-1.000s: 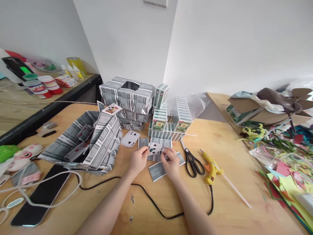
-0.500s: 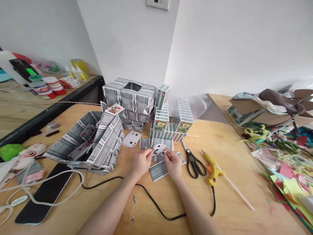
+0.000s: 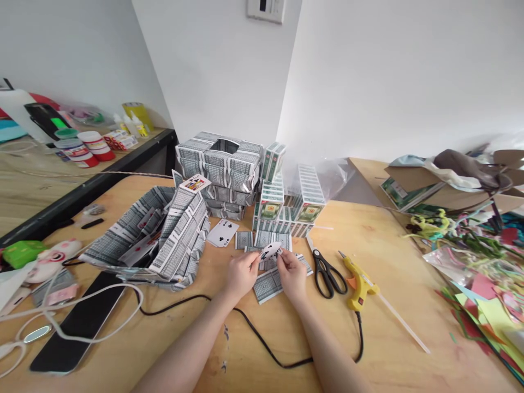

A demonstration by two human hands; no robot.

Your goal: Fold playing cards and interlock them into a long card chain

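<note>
Pale-brown wooden table (image 3: 360,224): smooth, faint sheen. White playing card with black pips (image 3: 269,251): thin, smooth cardstock. Open grey-patterned folded-card basket (image 3: 180,234): paper, ridged. Yellow pistol-shaped glue gun (image 3: 362,287): smooth plastic. Black-handled scissors (image 3: 321,263): plastic grips, metal blade. Clear crumpled bag (image 3: 338,176): thin, glossy plastic.

White walls (image 3: 368,82) rise beyond the far edge of the counter (image 3: 368,234), a black-edged table (image 3: 28,191) by its left edge.

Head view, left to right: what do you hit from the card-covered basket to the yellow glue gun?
Card-covered basket → left hand → held playing card → right hand → black scissors → yellow glue gun
</note>
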